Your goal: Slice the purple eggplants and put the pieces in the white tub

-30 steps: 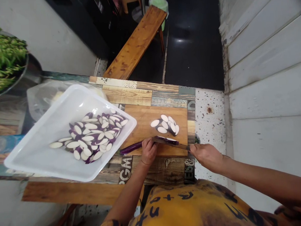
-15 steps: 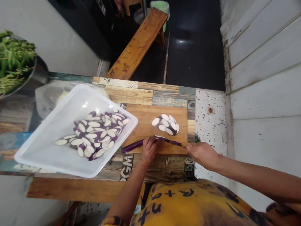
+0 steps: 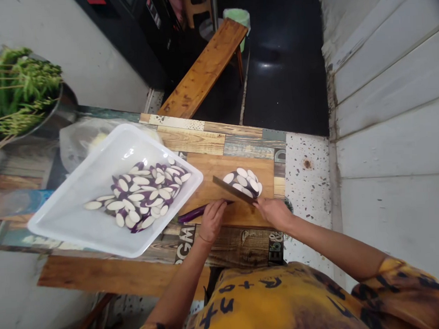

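Note:
A long purple eggplant (image 3: 191, 215) lies along the near side of the wooden cutting board (image 3: 201, 167). My left hand (image 3: 211, 220) presses down on it, fingers closed over its right part. In my right hand (image 3: 275, 213) is a knife (image 3: 233, 189), gripped by the handle, its blade slanting up and left across the board. Just behind the blade sits a small pile of oval eggplant slices (image 3: 243, 178), white-faced with purple skin; the blade hides its near edge. Left of the board, a white plastic basin (image 3: 81, 227) holds many more slices.
A metal bowl (image 3: 68, 98) of green vegetables on skewers stands at the far left. A clear plastic bag (image 3: 72, 141) lies behind the basin. Beyond the patterned table (image 3: 189, 136) is a wooden bench (image 3: 205, 69); a white wall (image 3: 391, 144) rises on the right.
My right hand has moved left and slightly up, swinging the knife from along the eggplant to beside the slice pile. My left hand stays on the eggplant, shifted slightly left.

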Motion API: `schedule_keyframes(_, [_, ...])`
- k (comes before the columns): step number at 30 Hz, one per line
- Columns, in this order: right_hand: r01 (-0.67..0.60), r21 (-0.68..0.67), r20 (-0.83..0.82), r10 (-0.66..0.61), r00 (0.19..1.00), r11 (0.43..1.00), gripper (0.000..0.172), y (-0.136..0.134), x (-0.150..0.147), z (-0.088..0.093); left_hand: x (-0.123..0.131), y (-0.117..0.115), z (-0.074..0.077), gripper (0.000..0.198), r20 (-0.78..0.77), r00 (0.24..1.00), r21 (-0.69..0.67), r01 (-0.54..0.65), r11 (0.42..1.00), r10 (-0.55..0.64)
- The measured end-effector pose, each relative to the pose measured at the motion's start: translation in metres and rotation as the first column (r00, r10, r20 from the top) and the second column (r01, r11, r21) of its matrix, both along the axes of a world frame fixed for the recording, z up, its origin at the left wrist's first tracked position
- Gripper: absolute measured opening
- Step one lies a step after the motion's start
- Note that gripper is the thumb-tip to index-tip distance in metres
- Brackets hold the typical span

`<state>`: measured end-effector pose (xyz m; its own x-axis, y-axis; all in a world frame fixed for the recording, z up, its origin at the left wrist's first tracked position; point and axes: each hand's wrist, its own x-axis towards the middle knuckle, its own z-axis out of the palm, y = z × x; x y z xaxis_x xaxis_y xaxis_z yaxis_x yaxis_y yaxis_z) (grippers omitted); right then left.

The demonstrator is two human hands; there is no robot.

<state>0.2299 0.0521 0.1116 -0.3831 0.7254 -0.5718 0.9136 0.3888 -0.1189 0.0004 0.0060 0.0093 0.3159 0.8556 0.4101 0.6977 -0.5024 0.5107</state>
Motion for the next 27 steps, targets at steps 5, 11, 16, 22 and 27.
schedule_keyframes(5, [-0.079,0.065,-0.044,0.082,0.996,0.995,0.038,-0.004,0.022,0.015,-0.001,-0.004,-0.002,0.025,-0.016,0.989,0.036,-0.149,0.988,0.149])
schedule_keyframes(11, [-0.227,0.111,-0.057,0.234,0.971,0.968,0.010,-0.017,0.036,0.040,0.018,0.002,-0.011,0.022,0.015,1.000,0.053,-0.011,0.999,0.010])
schedule_keyframes(16, [-0.247,0.136,-0.020,0.252,0.968,0.959,0.010,-0.025,0.047,0.043,0.020,0.003,-0.013,0.017,-0.014,1.000,0.055,-0.008,0.998,0.009])
schedule_keyframes(22, [-0.267,0.079,0.009,0.267,0.964,0.960,0.013,-0.026,0.046,0.040,0.016,0.000,-0.020,0.017,-0.005,1.000,0.039,0.006,0.999,-0.006])
schedule_keyframes(27, [-0.184,0.031,0.001,0.184,0.983,0.982,0.015,-0.011,0.016,0.017,0.016,0.003,-0.014,0.023,-0.008,0.999,0.026,0.031,0.999,-0.031])
